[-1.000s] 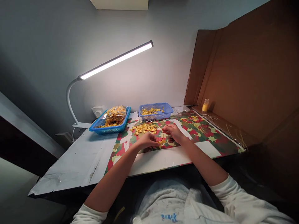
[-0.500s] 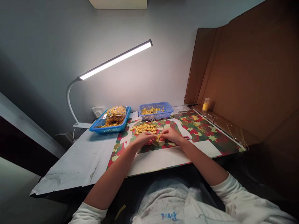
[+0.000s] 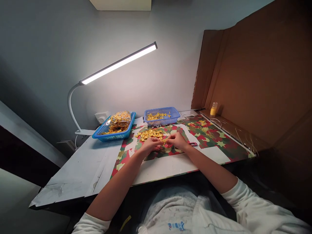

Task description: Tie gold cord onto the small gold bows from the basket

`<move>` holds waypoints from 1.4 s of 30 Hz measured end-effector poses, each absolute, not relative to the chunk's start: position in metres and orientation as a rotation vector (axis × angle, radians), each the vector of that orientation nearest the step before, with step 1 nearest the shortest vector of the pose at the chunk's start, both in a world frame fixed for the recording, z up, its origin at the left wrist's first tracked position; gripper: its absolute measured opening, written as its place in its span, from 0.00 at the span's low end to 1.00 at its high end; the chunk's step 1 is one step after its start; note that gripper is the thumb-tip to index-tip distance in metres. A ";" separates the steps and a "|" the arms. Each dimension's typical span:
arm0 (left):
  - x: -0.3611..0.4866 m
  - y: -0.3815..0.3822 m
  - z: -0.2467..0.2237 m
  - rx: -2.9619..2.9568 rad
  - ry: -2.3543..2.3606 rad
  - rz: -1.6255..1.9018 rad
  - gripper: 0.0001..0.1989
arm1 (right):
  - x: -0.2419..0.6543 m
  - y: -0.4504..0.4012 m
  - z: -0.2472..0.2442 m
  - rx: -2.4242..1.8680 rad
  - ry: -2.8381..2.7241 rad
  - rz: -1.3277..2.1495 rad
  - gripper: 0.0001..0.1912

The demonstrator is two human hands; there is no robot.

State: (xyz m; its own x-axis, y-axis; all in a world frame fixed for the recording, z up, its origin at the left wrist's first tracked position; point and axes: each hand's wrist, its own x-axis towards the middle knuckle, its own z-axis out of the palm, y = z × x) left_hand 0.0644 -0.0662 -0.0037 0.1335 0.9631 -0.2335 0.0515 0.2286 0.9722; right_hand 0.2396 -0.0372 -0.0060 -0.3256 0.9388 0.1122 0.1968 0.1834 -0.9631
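Note:
Near the front of the patterned mat, my left hand (image 3: pixel 154 144) pinches one side of a small gold ribbon piece (image 3: pixel 164 141), which looks like a bow with thin cord. Close by on the right, my right hand (image 3: pixel 177 140) has its thumb and fingertips closed on the other side of it. Fingers cover most of the piece, so its exact shape is hard to make out. Just beyond my left hand lies a pile of gold ribbon bows (image 3: pixel 149 133). A pink-handled tool (image 3: pixel 192 144) lies partly hidden beside my right wrist.
At the back left, a blue basket (image 3: pixel 102 137) holds gold material and a clear bag. A purple-blue basket (image 3: pixel 174 116) with gold bows stands behind the pile, silver beads (image 3: pixel 157 125) before it. Gold cords (image 3: pixel 204 128) lie right; a lit lamp (image 3: pixel 119 65) hangs above.
Both hands stay together over the mat with small finger movements. Less of the gold piece shows between them now. The whole view has shifted slightly.

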 end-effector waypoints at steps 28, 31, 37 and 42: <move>0.071 -0.063 -0.014 1.272 1.407 1.180 0.20 | 0.233 -0.050 -0.013 -0.876 -1.889 0.357 0.09; 0.072 -0.065 -0.011 1.303 1.430 1.175 0.17 | 0.232 -0.053 -0.012 -0.853 -2.053 0.249 0.04; 0.075 -0.069 -0.010 1.396 1.477 1.149 0.16 | 0.229 -0.047 -0.020 -1.076 -2.071 0.267 0.06; 0.075 -0.067 -0.013 1.412 1.450 1.106 0.18 | 0.230 -0.042 -0.021 -1.026 -2.046 0.411 0.11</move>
